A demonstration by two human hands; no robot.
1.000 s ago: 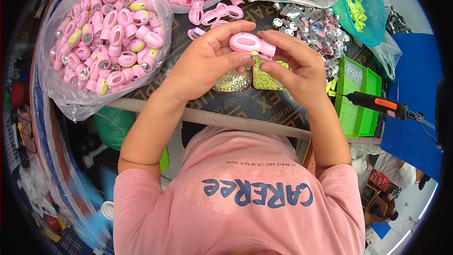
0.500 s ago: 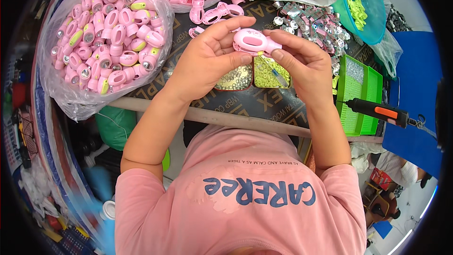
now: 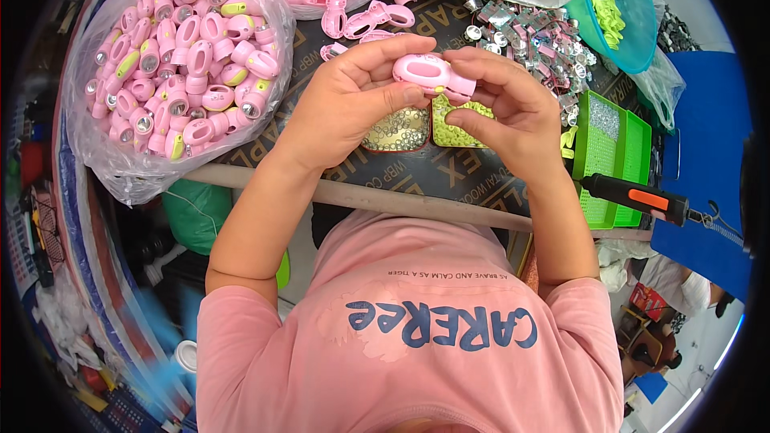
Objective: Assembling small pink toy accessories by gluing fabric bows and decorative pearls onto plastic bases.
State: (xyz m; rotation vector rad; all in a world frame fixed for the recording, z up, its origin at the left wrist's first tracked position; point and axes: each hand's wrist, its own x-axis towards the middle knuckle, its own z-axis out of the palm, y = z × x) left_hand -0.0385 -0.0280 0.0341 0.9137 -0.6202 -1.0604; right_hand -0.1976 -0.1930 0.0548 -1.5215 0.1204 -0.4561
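Observation:
A pink toy flashlight (image 3: 423, 72) with an oval recess in its body is raised over the near part of the table. My left hand (image 3: 341, 104) grips its rounded end between thumb and fingers. Around the narrower end curl the fingers of my right hand (image 3: 517, 104), its thumb lowered a little away from the body. A small yellow-green piece shows on the flashlight's near side. Below my hands are a container of small rings (image 3: 401, 135) and a container of small yellow-green parts (image 3: 451, 133), both partly covered.
A clear bag of pink flashlights (image 3: 184, 64) stands left. Pink shells (image 3: 369, 20) lie at the back, beside heaped metallic parts (image 3: 529, 40). Right are a teal bowl (image 3: 622, 24), green trays (image 3: 597, 168) and a black-and-orange powered screwdriver (image 3: 638, 195) on a coiled cord.
The flashlight has rolled slightly, so its recess faces more toward me. My right thumb has come down off its body, and the slim, pale bluish thing beneath it no longer shows.

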